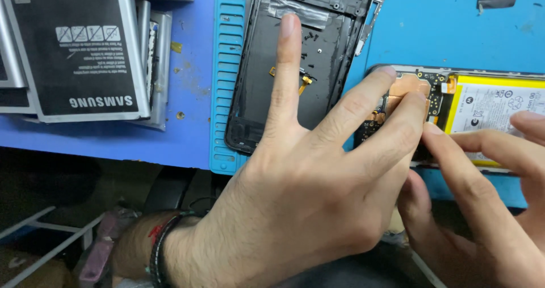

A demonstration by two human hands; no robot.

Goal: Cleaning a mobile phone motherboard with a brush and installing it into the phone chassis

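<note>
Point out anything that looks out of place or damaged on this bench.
Tiny black screws lie loose inside the removed back cover, free to roll off. The blue table is scuffed and chipped. The opened phone itself shows no clear damage.

Your bench top point(187, 123) is blue, scuffed and speckled with small bits. A lighter blue ribbed work mat point(227, 66) lies on it, reaching to its front edge. At the left sits a stack of flat phone batteries point(85, 49), black-labelled with silver edges. On the mat lie a black phone back cover point(267, 83) and an opened phone point(482, 106) with its yellow-edged battery showing.
</note>
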